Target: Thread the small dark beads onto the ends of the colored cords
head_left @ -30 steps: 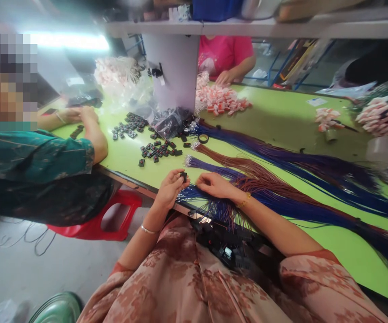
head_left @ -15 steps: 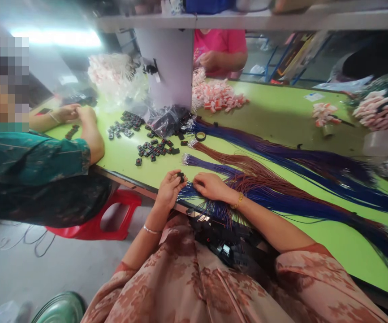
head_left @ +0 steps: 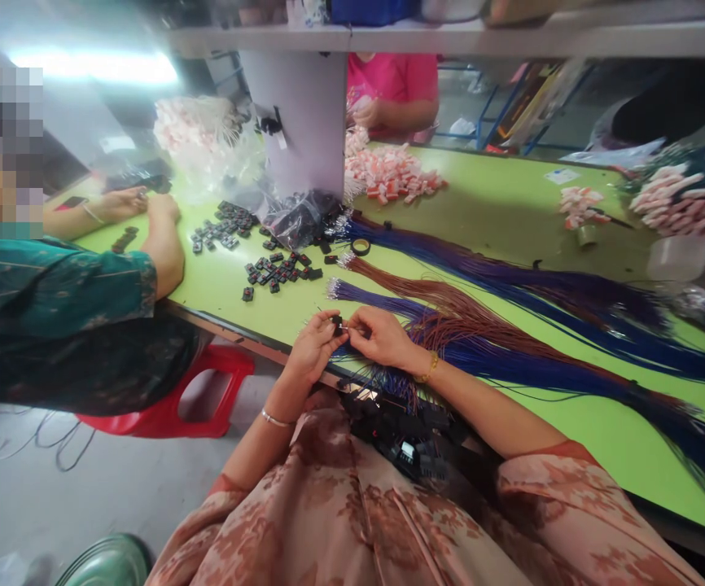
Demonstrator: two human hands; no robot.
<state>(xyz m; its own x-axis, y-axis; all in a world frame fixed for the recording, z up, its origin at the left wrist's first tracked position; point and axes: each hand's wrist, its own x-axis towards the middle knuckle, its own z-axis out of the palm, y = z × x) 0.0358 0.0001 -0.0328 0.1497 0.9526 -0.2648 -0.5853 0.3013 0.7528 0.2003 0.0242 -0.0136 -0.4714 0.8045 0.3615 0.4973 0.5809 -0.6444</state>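
My left hand is closed around a small black plastic connector housing, holding it over the table's front edge. Close against it, my right hand pinches a wire whose bright metal tip meets the housing; whether the tip has entered it, I cannot tell. Under and beside my right hand spread blue wires with metal ends. Behind lie a purple wire bundle and a brown wire bundle. Several more black housings are scattered beyond my left hand.
A roll of black tape lies by the far dark-blue bundle. Black pieces fill the space at my lap. A co-worker's arm rests at the left, near a red stool. Pink-white connectors are heaped beyond the divider.
My right hand has come up from the blue wires and met the left, now with a wire tip at the housing. The housing has turned slightly toward my right fingers.
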